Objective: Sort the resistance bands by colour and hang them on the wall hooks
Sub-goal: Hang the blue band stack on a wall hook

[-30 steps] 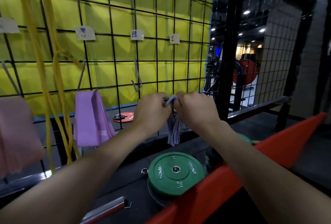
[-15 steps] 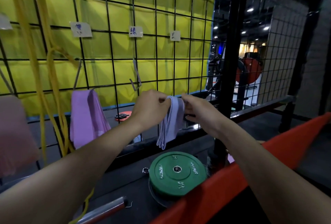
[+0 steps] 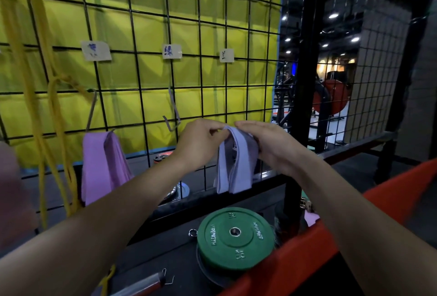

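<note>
Both hands hold the blue band [image 3: 233,161] up at the grid [image 3: 212,35].
Left hand [image 3: 201,144] pinches its top fold, right hand [image 3: 267,146] grips the side, probably to loop it over a hook there.

- This is a gym, seen from a storage corner.
- A green weight plate [image 3: 235,239] printed "STRENGTH" lies flat on the dark floor, with a smaller plate [image 3: 163,156] on the floor behind the wire grid panel [image 3: 201,35].
- Resistance bands hang from that panel: a pink-purple band [image 3: 104,165] on a metal hook [image 3: 91,111] and long yellow bands [image 3: 35,106] at the left.
- Small paper labels [image 3: 172,51] are stuck to the grid above the hooks.
- Beyond a black steel post [image 3: 307,59], a lit hall shows a large red plate [image 3: 335,100] on a machine under ceiling spotlights [image 3: 333,15].
</note>
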